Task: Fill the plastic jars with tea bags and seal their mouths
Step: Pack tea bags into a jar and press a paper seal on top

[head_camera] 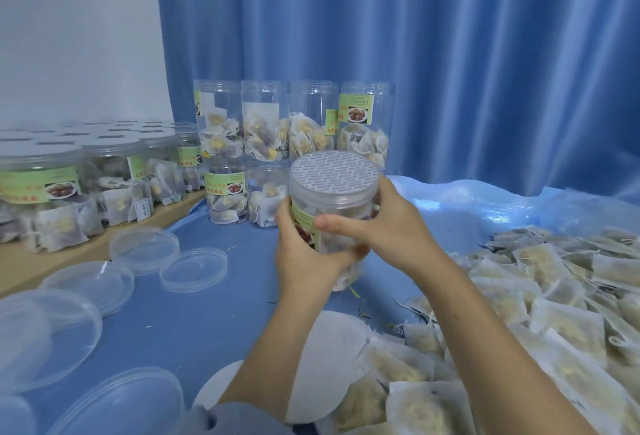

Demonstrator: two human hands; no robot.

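Observation:
A clear plastic jar [334, 206] filled with tea bags is lifted above the blue table, held in both hands. A patterned silver-white seal [334, 171] covers its mouth. My left hand [304, 254] grips the jar's lower left side and bottom. My right hand [388, 227] wraps the right side, thumb across the front. A large heap of loose tea bags [536, 303] lies to the right. White round seal discs [329, 358] lie on the table near my forearms.
Stacked open jars [294, 130] part-filled with tea bags stand behind against the blue curtain. Lidded filled jars [69, 185] line a wooden shelf at left. Several clear plastic lids [145, 249] lie scattered on the blue surface at left.

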